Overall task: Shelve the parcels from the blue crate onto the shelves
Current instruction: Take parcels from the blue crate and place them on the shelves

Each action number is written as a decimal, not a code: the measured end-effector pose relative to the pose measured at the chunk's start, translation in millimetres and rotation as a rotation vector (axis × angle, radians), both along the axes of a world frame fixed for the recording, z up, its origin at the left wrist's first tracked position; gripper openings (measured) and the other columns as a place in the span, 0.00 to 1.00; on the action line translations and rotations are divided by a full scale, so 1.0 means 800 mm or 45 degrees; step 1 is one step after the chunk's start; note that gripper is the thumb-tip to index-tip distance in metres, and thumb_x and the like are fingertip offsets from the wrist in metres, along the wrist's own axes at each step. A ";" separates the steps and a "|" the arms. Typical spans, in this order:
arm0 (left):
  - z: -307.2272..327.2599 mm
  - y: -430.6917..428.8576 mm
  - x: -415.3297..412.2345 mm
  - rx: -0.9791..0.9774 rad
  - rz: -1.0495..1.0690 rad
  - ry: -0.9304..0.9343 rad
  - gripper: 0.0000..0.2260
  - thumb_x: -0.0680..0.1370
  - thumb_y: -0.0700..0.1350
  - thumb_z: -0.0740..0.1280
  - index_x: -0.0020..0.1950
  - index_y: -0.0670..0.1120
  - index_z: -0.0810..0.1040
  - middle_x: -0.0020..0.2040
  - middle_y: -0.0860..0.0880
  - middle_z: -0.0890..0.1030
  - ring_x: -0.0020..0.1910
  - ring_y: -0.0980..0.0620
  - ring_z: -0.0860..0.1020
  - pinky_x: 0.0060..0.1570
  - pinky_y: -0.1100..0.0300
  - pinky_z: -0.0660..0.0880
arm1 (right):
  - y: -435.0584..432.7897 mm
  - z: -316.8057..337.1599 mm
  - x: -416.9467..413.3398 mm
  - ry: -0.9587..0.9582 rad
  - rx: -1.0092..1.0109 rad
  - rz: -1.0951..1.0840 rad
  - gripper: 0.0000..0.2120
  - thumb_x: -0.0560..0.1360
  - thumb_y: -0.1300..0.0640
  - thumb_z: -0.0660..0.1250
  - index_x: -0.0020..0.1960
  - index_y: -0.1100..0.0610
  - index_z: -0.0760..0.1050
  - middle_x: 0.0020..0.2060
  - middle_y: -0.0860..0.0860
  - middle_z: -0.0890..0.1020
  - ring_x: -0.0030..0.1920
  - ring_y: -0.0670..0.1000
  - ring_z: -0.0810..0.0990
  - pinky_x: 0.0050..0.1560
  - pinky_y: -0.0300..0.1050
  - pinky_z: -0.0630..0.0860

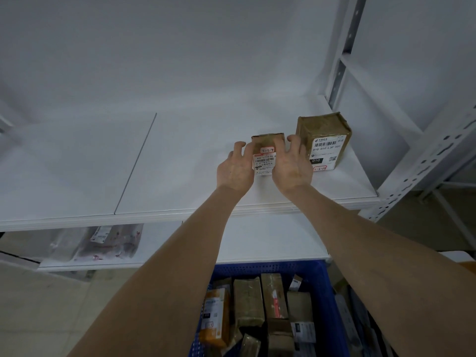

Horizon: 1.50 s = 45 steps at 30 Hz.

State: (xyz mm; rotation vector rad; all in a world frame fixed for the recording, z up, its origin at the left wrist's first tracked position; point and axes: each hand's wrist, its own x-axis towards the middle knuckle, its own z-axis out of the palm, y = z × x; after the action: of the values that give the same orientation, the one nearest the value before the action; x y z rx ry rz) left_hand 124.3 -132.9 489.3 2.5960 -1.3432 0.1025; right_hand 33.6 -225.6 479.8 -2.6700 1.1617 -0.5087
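A small brown parcel (266, 150) with a white label stands on the white shelf (180, 163), right of centre. My left hand (235, 168) presses its left side and my right hand (292, 166) its right side, fingers curled around it. A larger brown parcel (323, 140) with a barcode label stands just to the right, close to my right hand. Below, the blue crate (322, 279) holds several more brown and orange parcels (248, 302).
A lower shelf (257, 240) carries clear-bagged packages (103, 240) at the left. A perforated grey upright (422, 163) frames the shelving at the right. A seam (136, 161) divides the shelf board. Pale floor tiles lie at the lower left.
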 end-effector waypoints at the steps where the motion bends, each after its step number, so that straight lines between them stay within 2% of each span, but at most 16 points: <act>1: 0.000 0.005 -0.002 -0.001 0.011 -0.007 0.26 0.76 0.36 0.60 0.73 0.48 0.61 0.71 0.47 0.63 0.60 0.47 0.73 0.38 0.56 0.71 | 0.006 0.001 -0.003 0.001 -0.042 0.005 0.30 0.70 0.65 0.68 0.69 0.56 0.64 0.67 0.60 0.65 0.62 0.62 0.69 0.56 0.55 0.74; 4: -0.001 0.029 -0.012 -0.012 0.052 -0.016 0.24 0.76 0.36 0.60 0.72 0.47 0.63 0.69 0.47 0.65 0.60 0.48 0.72 0.37 0.57 0.68 | 0.031 -0.004 -0.009 -0.091 -0.156 0.024 0.26 0.68 0.66 0.70 0.65 0.58 0.71 0.61 0.62 0.71 0.58 0.63 0.72 0.56 0.56 0.71; 7: -0.016 0.062 -0.023 -0.036 0.088 -0.026 0.22 0.75 0.36 0.60 0.70 0.47 0.65 0.66 0.47 0.67 0.59 0.49 0.72 0.36 0.58 0.67 | 0.064 -0.019 -0.013 -0.245 -0.251 0.111 0.22 0.62 0.69 0.73 0.55 0.59 0.77 0.50 0.61 0.77 0.48 0.63 0.77 0.45 0.53 0.76; 9: -0.032 0.086 -0.031 -0.062 0.104 -0.008 0.21 0.75 0.36 0.60 0.68 0.46 0.67 0.64 0.46 0.69 0.58 0.48 0.73 0.36 0.57 0.68 | 0.091 -0.032 -0.019 -0.256 -0.228 0.237 0.21 0.60 0.69 0.73 0.53 0.59 0.78 0.47 0.59 0.76 0.45 0.60 0.77 0.40 0.51 0.75; 13: -0.075 0.134 -0.053 -0.048 0.159 0.048 0.19 0.75 0.36 0.60 0.66 0.44 0.70 0.61 0.45 0.72 0.56 0.47 0.74 0.35 0.57 0.67 | 0.134 -0.075 -0.033 -0.172 -0.088 0.413 0.21 0.63 0.69 0.72 0.55 0.59 0.77 0.49 0.59 0.76 0.47 0.59 0.76 0.41 0.50 0.74; 19: -0.183 0.197 -0.088 0.129 0.339 0.220 0.19 0.77 0.38 0.61 0.68 0.46 0.67 0.66 0.47 0.69 0.60 0.49 0.72 0.40 0.58 0.72 | 0.179 -0.187 -0.066 0.145 0.123 0.619 0.23 0.69 0.68 0.68 0.63 0.58 0.74 0.57 0.58 0.73 0.56 0.58 0.73 0.49 0.50 0.72; 22: -0.246 0.224 -0.110 0.233 0.410 0.334 0.19 0.78 0.41 0.61 0.69 0.47 0.65 0.66 0.47 0.68 0.61 0.47 0.71 0.44 0.55 0.74 | 0.197 -0.245 -0.081 0.310 0.213 0.668 0.24 0.73 0.63 0.66 0.68 0.56 0.68 0.62 0.56 0.69 0.61 0.57 0.69 0.56 0.49 0.70; 24: -0.291 0.240 -0.120 0.326 0.475 0.415 0.18 0.79 0.43 0.59 0.69 0.46 0.64 0.67 0.46 0.67 0.62 0.46 0.70 0.45 0.54 0.72 | 0.208 -0.285 -0.087 0.339 0.285 0.629 0.22 0.74 0.59 0.66 0.67 0.55 0.67 0.62 0.55 0.68 0.61 0.57 0.69 0.56 0.49 0.70; 27: -0.364 0.264 -0.127 0.522 0.605 0.592 0.17 0.80 0.43 0.57 0.70 0.46 0.64 0.69 0.45 0.64 0.66 0.45 0.67 0.53 0.51 0.73 | 0.226 -0.357 -0.088 0.424 0.490 0.479 0.24 0.74 0.55 0.66 0.68 0.54 0.65 0.63 0.55 0.66 0.64 0.57 0.67 0.57 0.50 0.70; 29: -0.413 0.280 -0.129 0.624 0.660 0.700 0.20 0.79 0.40 0.58 0.71 0.46 0.63 0.71 0.45 0.61 0.68 0.45 0.65 0.56 0.50 0.73 | 0.242 -0.408 -0.085 0.469 0.663 0.412 0.26 0.74 0.55 0.67 0.70 0.54 0.63 0.65 0.56 0.65 0.66 0.59 0.65 0.62 0.52 0.69; 32: -0.484 0.298 -0.130 0.679 0.714 0.874 0.21 0.80 0.42 0.59 0.73 0.46 0.62 0.73 0.46 0.59 0.68 0.43 0.66 0.58 0.47 0.73 | 0.268 -0.491 -0.081 0.546 0.913 0.339 0.28 0.75 0.53 0.67 0.72 0.55 0.62 0.68 0.56 0.64 0.69 0.58 0.63 0.66 0.51 0.64; 35: -0.563 0.314 -0.125 0.698 0.732 0.962 0.22 0.81 0.42 0.57 0.74 0.46 0.60 0.74 0.46 0.59 0.69 0.43 0.65 0.59 0.47 0.71 | 0.294 -0.580 -0.081 0.605 1.060 0.299 0.31 0.76 0.47 0.65 0.74 0.55 0.60 0.69 0.56 0.66 0.68 0.58 0.65 0.65 0.54 0.67; 37: -0.616 0.325 -0.121 0.689 0.754 1.009 0.22 0.80 0.40 0.57 0.75 0.47 0.59 0.74 0.46 0.58 0.70 0.44 0.64 0.61 0.47 0.70 | 0.308 -0.634 -0.077 0.599 1.215 0.171 0.32 0.76 0.43 0.64 0.74 0.55 0.60 0.69 0.57 0.67 0.67 0.59 0.67 0.64 0.55 0.68; 41: -0.703 0.344 -0.108 0.690 0.802 1.053 0.28 0.78 0.36 0.60 0.77 0.46 0.55 0.76 0.46 0.57 0.72 0.44 0.62 0.63 0.48 0.69 | 0.333 -0.731 -0.055 0.490 1.731 -0.118 0.37 0.72 0.39 0.68 0.73 0.56 0.63 0.68 0.55 0.69 0.66 0.57 0.71 0.62 0.49 0.70; 43: -0.738 0.352 -0.098 0.662 0.828 1.023 0.27 0.79 0.35 0.58 0.77 0.46 0.55 0.76 0.46 0.57 0.72 0.44 0.62 0.63 0.48 0.69 | 0.345 -0.781 -0.044 0.425 1.932 -0.194 0.42 0.64 0.35 0.72 0.72 0.55 0.67 0.68 0.54 0.73 0.64 0.55 0.74 0.62 0.47 0.73; 45: -0.769 0.356 -0.084 0.598 0.835 0.977 0.24 0.80 0.37 0.56 0.76 0.46 0.57 0.75 0.45 0.58 0.71 0.44 0.64 0.63 0.48 0.69 | 0.355 -0.820 -0.033 0.315 2.107 -0.301 0.44 0.64 0.37 0.74 0.73 0.55 0.66 0.68 0.52 0.72 0.66 0.54 0.73 0.62 0.47 0.72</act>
State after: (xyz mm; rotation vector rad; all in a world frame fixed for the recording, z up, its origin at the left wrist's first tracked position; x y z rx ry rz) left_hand 57.1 151.7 -126.1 2.8255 -0.2482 -1.0952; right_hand 6.9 58.7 -176.6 -1.1471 1.1078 0.5921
